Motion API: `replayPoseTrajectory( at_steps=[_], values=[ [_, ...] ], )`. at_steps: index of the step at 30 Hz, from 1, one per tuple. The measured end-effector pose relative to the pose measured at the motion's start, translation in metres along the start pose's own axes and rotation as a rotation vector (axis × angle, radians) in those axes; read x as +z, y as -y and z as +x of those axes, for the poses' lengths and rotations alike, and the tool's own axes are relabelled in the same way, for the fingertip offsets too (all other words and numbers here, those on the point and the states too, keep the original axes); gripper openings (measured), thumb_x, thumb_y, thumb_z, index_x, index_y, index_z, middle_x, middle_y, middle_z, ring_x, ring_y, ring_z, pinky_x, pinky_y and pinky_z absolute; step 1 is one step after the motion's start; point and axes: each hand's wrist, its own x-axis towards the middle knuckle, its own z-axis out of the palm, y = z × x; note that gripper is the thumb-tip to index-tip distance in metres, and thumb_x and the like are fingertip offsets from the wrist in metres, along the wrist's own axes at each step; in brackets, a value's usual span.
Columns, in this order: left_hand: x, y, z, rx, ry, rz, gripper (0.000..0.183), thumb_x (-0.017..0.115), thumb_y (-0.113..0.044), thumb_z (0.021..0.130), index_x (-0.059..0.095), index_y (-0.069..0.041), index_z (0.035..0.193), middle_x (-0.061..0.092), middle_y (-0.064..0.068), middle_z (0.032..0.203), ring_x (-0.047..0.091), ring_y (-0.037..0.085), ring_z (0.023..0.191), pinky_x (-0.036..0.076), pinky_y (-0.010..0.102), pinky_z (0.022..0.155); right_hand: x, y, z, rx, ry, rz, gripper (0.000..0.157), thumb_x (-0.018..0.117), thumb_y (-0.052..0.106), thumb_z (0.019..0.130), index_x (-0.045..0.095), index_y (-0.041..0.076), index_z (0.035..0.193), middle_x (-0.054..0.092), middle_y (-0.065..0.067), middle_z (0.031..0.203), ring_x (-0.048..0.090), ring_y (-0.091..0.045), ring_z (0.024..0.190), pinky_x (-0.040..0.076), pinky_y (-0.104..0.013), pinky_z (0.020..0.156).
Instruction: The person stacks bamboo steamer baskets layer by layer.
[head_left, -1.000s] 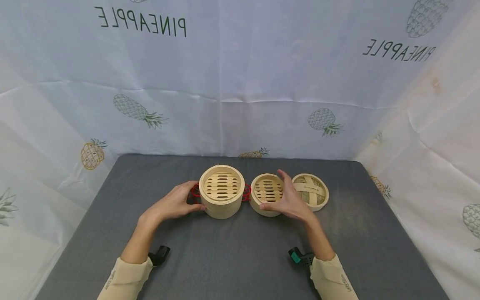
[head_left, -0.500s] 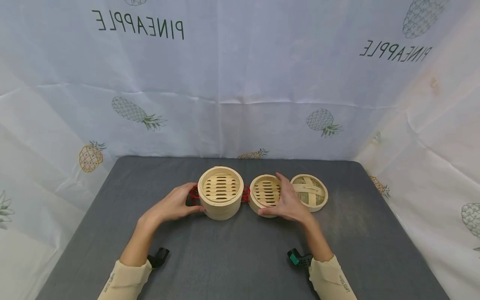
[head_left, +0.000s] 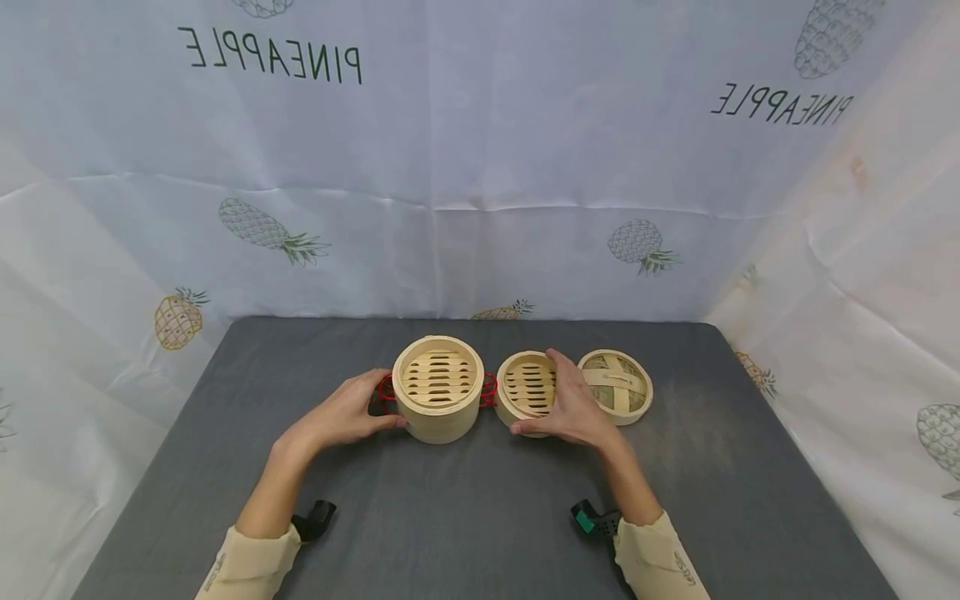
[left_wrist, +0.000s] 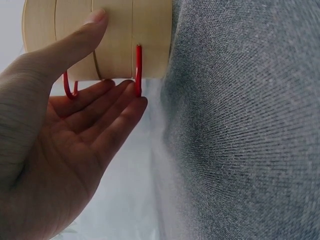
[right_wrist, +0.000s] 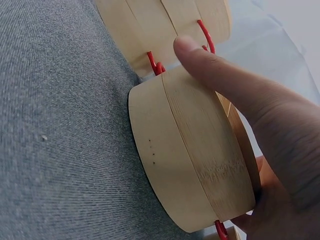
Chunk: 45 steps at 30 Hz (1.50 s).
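A tall round bamboo steamer (head_left: 437, 427), with a slatted top tier and red loop handles, stands mid-table. My left hand (head_left: 341, 412) is at its left side. The thumb lies along its front wall, and the fingers (left_wrist: 107, 115) reach round by the red loops (left_wrist: 138, 70). Just to its right stands a shorter bamboo steamer basket (head_left: 528, 383) with a slatted floor. My right hand (head_left: 573, 408) holds this one from the right, thumb (right_wrist: 215, 70) on the front wall and fingers towards the back; most of those fingers are hidden in the right wrist view.
A round woven bamboo lid (head_left: 615, 385) with crossed strips lies right of my right hand. Grey cloth covers the table (head_left: 450, 525). White pineapple-print curtains (head_left: 435, 258) hang behind and at the sides. A black device (head_left: 315, 521) is strapped at each wrist.
The head view has shifted slightly, so everything sits a little lower and further left. Both hands keep their places at the two steamers, which have not visibly moved on the table.
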Motion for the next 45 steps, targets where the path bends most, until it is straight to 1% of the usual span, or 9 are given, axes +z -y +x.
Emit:
replayPoseTrajectory(
  at_steps=[7, 14, 22, 33, 38, 45],
  values=[
    [0.0003, 0.0009, -0.0018, 0.008, -0.004, -0.003, 0.066, 0.091, -0.029, 0.091, 0.060, 0.002, 0.141, 0.073, 0.011, 0.121, 0.072, 0.023, 0.109, 0.063, 0.043, 0.091, 0.0013, -0.0003, 0.0006, -0.004, -0.003, 0.008, 0.132, 0.098, 0.049, 0.072, 0.023, -0.001, 0.169, 0.030, -0.028, 0.172, 0.033, -0.049, 0.159, 0.036, -0.070, 0.124],
    [0.0002, 0.0020, -0.0013, 0.005, -0.004, -0.009, 0.067, 0.091, -0.028, 0.091, 0.060, 0.002, 0.142, 0.073, 0.012, 0.123, 0.072, 0.024, 0.110, 0.063, 0.044, 0.091, 0.0006, 0.0008, 0.0009, -0.003, -0.023, 0.007, 0.129, 0.095, 0.052, 0.073, 0.026, 0.000, 0.168, 0.035, -0.027, 0.169, 0.039, -0.047, 0.155, 0.040, -0.069, 0.121],
    [0.0003, 0.0008, 0.0006, 0.001, 0.000, -0.001, 0.066, 0.091, -0.029, 0.091, 0.060, 0.001, 0.142, 0.073, 0.010, 0.122, 0.072, 0.022, 0.110, 0.062, 0.042, 0.092, 0.0012, 0.0004, 0.0014, 0.022, -0.044, 0.032, 0.127, 0.096, 0.054, 0.072, 0.030, 0.004, 0.168, 0.037, -0.023, 0.169, 0.041, -0.045, 0.155, 0.041, -0.070, 0.121],
    [0.0000, -0.0015, 0.0009, 0.004, 0.001, -0.004, 0.067, 0.091, -0.028, 0.091, 0.060, 0.002, 0.142, 0.073, 0.011, 0.123, 0.072, 0.023, 0.109, 0.063, 0.042, 0.091, -0.0003, 0.0016, 0.0000, 0.010, -0.047, 0.033, 0.124, 0.095, 0.054, 0.074, 0.032, 0.004, 0.167, 0.038, -0.023, 0.169, 0.041, -0.046, 0.155, 0.041, -0.071, 0.120],
    [-0.0003, -0.0009, 0.0009, 0.001, 0.003, -0.011, 0.068, 0.091, -0.029, 0.091, 0.059, 0.002, 0.143, 0.073, 0.010, 0.124, 0.072, 0.022, 0.110, 0.063, 0.043, 0.092, -0.0022, 0.0036, -0.0010, 0.010, -0.052, 0.024, 0.124, 0.095, 0.056, 0.073, 0.032, 0.006, 0.167, 0.038, -0.022, 0.170, 0.042, -0.044, 0.155, 0.042, -0.070, 0.119],
    [0.0000, 0.0000, -0.0001, 0.002, -0.005, 0.000, 0.066, 0.091, -0.030, 0.090, 0.061, 0.001, 0.141, 0.073, 0.009, 0.121, 0.072, 0.021, 0.109, 0.062, 0.042, 0.091, -0.0053, 0.0081, -0.0016, -0.012, -0.062, 0.008, 0.124, 0.095, 0.056, 0.072, 0.033, 0.004, 0.167, 0.039, -0.022, 0.169, 0.043, -0.045, 0.153, 0.042, -0.069, 0.119]
  ],
)
